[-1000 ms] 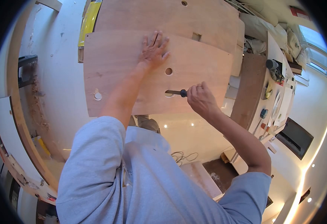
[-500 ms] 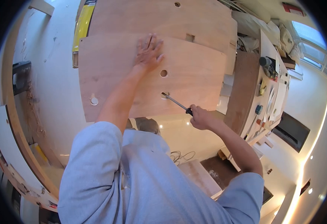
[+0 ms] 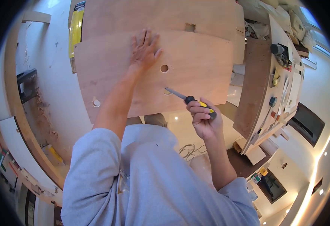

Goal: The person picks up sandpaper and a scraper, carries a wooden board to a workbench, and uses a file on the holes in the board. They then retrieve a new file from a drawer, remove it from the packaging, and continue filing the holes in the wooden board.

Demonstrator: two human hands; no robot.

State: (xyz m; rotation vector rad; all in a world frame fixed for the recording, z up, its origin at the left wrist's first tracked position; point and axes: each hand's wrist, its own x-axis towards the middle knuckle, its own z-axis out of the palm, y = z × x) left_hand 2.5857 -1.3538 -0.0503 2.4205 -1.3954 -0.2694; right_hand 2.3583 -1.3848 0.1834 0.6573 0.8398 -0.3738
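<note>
My left hand (image 3: 144, 51) lies flat on a thin wooden panel (image 3: 195, 56), its fingers spread. In my right hand (image 3: 205, 118) is the black-and-yellow handle of a file-like tool (image 3: 190, 100). The tool's metal blade points up and to the left, its tip over a round hole (image 3: 167, 92) near the panel's front edge. Above that hole is a second round hole (image 3: 164, 68). A small white disc (image 3: 97, 103) shows at the panel's lower left. Whether the blade touches the hole's rim, I cannot tell.
Another wooden board (image 3: 135, 15) with a square hole lies beneath the panel's far side. A yellow package (image 3: 75, 32) is at the left. Along the right, a workbench (image 3: 251, 75) carries several tools. A cable (image 3: 189, 151) lies coiled on the floor.
My right hand has turned, showing its fingers wrapped round the handle, and its forearm is now more upright. The view has shifted slightly. My left hand stays on the panel.
</note>
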